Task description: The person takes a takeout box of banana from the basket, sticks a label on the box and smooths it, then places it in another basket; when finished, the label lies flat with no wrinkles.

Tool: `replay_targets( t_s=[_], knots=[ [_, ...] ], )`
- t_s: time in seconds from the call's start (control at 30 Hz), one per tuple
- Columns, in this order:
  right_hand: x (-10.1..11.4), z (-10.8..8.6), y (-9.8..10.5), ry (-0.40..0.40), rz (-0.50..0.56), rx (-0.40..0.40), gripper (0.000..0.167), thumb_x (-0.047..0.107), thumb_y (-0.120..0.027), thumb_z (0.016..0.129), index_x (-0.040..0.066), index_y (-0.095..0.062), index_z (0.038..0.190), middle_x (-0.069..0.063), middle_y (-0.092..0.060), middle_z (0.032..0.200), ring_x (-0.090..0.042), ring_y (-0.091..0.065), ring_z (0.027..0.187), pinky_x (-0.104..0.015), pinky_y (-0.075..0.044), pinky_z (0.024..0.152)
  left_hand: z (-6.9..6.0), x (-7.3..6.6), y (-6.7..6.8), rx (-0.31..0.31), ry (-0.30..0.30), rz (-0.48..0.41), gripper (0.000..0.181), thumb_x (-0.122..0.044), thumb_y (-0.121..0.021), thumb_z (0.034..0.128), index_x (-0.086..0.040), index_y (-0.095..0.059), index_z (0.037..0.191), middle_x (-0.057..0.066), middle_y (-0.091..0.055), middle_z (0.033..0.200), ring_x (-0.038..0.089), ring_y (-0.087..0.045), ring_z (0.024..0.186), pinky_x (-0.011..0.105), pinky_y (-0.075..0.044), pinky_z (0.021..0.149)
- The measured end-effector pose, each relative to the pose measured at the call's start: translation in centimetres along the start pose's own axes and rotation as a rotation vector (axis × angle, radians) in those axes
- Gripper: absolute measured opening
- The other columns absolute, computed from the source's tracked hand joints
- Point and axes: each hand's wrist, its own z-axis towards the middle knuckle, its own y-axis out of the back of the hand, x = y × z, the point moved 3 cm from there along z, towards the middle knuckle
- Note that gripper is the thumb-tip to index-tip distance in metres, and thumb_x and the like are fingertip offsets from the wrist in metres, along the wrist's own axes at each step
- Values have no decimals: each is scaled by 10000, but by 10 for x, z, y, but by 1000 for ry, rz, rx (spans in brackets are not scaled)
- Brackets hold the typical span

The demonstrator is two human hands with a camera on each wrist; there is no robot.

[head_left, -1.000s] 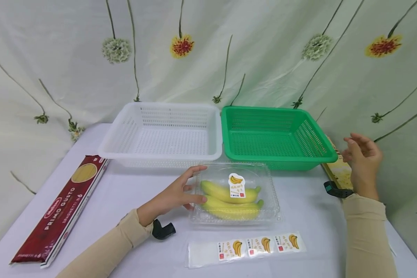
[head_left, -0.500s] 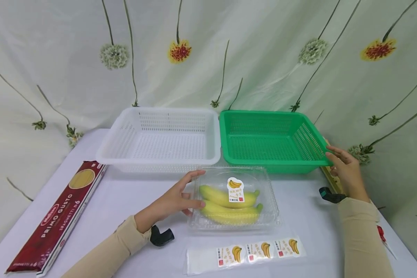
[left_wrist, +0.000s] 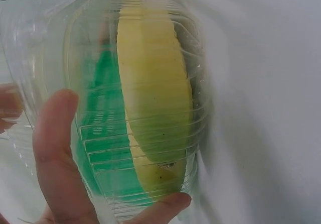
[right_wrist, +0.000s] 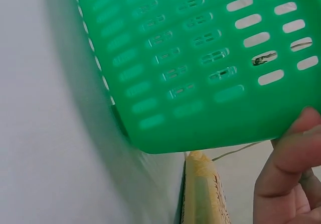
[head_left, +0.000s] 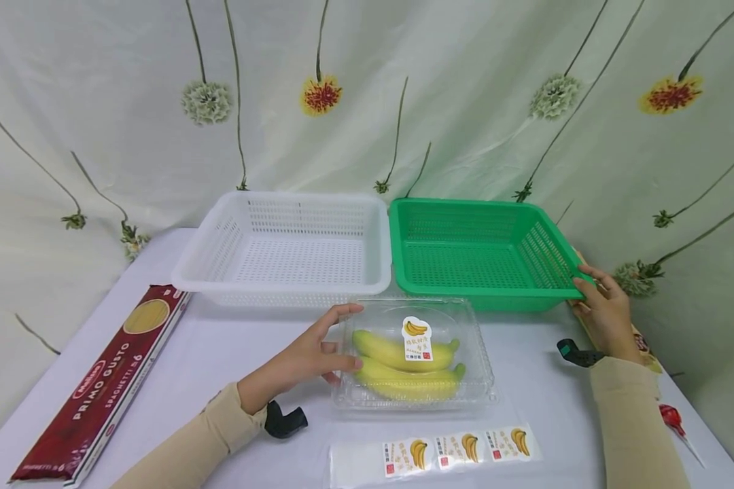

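In the head view a clear plastic clamshell box [head_left: 477, 367] sits on the white cloth with bananas [head_left: 406, 380] inside and a banana label [head_left: 417, 339] on its lid. My left hand [head_left: 306, 353] grips the box's left side, thumb at the near part and index finger at the far corner. The left wrist view has its fingertips [left_wrist: 57, 118] against the ribbed wall. At the right, my right hand [head_left: 608, 312] pinches the near right corner of the green basket [head_left: 483, 299]. The right wrist view shows thumb and fingers on that rim.
Left of the green basket stands a white basket [head_left: 281, 288]. A red spaghetti pack [head_left: 100, 394] lies at the left. A strip of banana stickers [head_left: 443, 455] is in front of the box. Beyond my right hand are a yellow pack [right_wrist: 203, 194] and a small red thing on a stick [head_left: 673, 418].
My right hand has come from the air at the right, leftward and down, onto the green basket's rim. My left hand stays on the box. The head view has shifted slightly.
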Motion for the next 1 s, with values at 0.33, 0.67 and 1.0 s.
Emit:
replay_targets(
  t_s=[0.33, 0.67, 1.0],
  knots=[
    [-2, 0, 1, 32, 32, 22, 255, 112, -659, 1083, 239, -688, 1302, 7, -522, 1127, -106, -578, 744, -237, -480, 612, -5, -11, -2, 22, 2, -3, 857, -87, -832, 899, -159, -380, 1623, 226, -178, 1725, 231, -714, 933, 388, -610, 642],
    [-3, 1, -1, 51, 62, 31, 244, 101, -658, 1082, 220, -690, 1292, 10, -559, 1049, -118, -559, 713, -253, -472, 595, -20, -32, -3, 68, 25, 7, 823, -133, -836, 903, -186, -410, 1605, 257, -203, 1704, 201, -698, 814, 414, -627, 659],
    [-5, 2, 0, 77, 49, 36, 250, 109, -653, 1085, 218, -679, 1309, 10, -561, 1063, -111, -557, 703, -250, -466, 589, -26, -70, -1, 82, -14, 10, 856, -125, -818, 918, -188, -368, 1643, 287, -146, 1713, 229, -741, 912, 464, -639, 687]
  ],
)
